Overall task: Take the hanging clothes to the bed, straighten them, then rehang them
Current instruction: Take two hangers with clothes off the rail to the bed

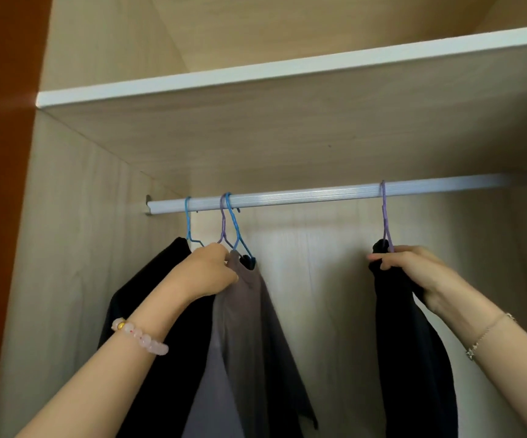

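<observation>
Looking up into a wardrobe: the rail point(303, 196) runs across mid-frame under a shelf point(287, 71) w/ a white front edge. Four hangers are hooked on the rail. The far-left blue hanger point(188, 222) is near the rail's left end. The mid purple hanger point(223, 222) and mid blue hanger point(235, 229) are left of centre, w/ their hooks crossing. The right purple hanger point(385, 222) hangs alone right of centre, well apart from the rest.

All clothes are on the rail: the left black garment point(148, 295) at lower left, the grey garment point(249, 327) just beside it, and the right black garment point(407, 343) at lower right. The grey one prob. hangs from the mid purple hanger, but the hand covers the join.

The left hand point(207, 270) has its fingers curled round the top of the grey garment at the hanger neck, gripping it, back of hand to camera. The right hand point(414, 270) pinches the collar of the right black garment just under its hanger's neck, thumb + fingers closed on the fabric.

There's a pink bead bracelet point(140, 338) on the left wrist and a thin chain bracelet point(486, 333) on the right wrist
</observation>
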Motion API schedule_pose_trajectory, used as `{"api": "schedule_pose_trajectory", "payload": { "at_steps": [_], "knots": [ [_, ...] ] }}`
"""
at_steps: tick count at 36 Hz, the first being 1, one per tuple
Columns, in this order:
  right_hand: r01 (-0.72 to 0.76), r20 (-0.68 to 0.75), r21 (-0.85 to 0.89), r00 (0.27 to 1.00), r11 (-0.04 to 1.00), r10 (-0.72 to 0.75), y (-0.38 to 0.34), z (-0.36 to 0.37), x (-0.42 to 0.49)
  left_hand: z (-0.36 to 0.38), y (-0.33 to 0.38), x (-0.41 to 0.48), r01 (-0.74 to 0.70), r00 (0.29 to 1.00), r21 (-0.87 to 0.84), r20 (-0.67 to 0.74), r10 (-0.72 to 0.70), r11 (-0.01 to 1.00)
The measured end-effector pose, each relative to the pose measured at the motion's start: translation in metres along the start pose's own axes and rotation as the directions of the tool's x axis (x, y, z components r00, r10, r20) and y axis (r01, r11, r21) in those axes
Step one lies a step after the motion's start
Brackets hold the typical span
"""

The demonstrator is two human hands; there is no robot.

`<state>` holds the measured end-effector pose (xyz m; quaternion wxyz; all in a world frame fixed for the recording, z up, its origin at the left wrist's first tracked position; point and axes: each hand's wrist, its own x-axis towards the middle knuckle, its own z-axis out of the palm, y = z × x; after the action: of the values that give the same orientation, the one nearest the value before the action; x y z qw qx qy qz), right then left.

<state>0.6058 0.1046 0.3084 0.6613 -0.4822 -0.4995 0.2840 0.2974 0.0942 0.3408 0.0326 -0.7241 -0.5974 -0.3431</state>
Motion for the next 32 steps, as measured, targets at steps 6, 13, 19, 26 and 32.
{"api": "schedule_pose_trajectory", "payload": {
  "at_steps": [6,13,19,26,32],
  "knots": [
    [0.022,0.033,0.048,0.999,0.999,-0.023,-0.002,-0.004,0.0,0.02,0.014,-0.003,0.108,0.994,-0.531,0.055,-0.093,0.841],
    [0.021,0.033,0.004,0.999,1.0,-0.021,0.003,-0.019,0.011,0.036,0.017,0.001,0.074,0.988,-0.757,-0.032,-0.15,0.649],
    [0.053,0.059,-0.003,0.997,0.999,-0.053,0.002,-0.022,0.015,0.031,0.03,0.006,-0.003,0.996,-0.788,-0.061,-0.072,0.615],
    [0.087,0.052,0.014,0.995,0.996,-0.088,-0.014,-0.025,0.017,0.016,0.033,0.001,-0.1,0.995,-0.816,-0.085,0.053,0.57],
    [0.088,0.054,0.053,0.994,0.995,-0.091,-0.026,-0.021,0.025,0.019,0.028,-0.023,-0.122,0.99,-0.833,-0.066,0.122,0.54]
  ]
}}
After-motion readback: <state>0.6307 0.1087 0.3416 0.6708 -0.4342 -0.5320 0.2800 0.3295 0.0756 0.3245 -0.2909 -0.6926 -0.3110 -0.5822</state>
